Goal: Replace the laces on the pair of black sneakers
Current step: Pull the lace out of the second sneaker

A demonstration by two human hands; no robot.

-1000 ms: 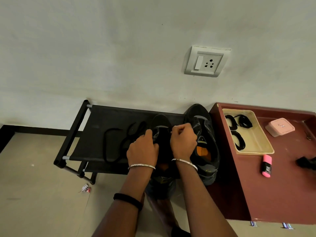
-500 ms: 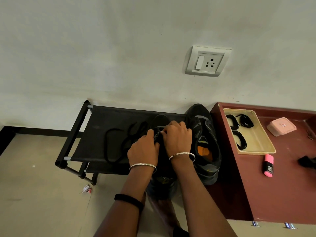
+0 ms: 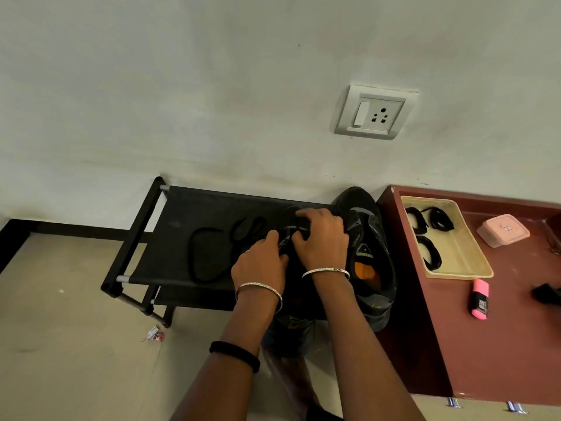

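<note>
I see the left hand (image 3: 259, 265) pinching the near sneaker (image 3: 290, 211) at its upper — the right hand (image 3: 323, 240) curls over it, gripping too. A loose lace (image 3: 190, 256) lies on the rack (image 3: 182, 208) alongside.

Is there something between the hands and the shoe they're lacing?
Nothing visible does. The left hand and right hand both hold the sneaker; the loose lace lies off to its left on the rack.
</note>
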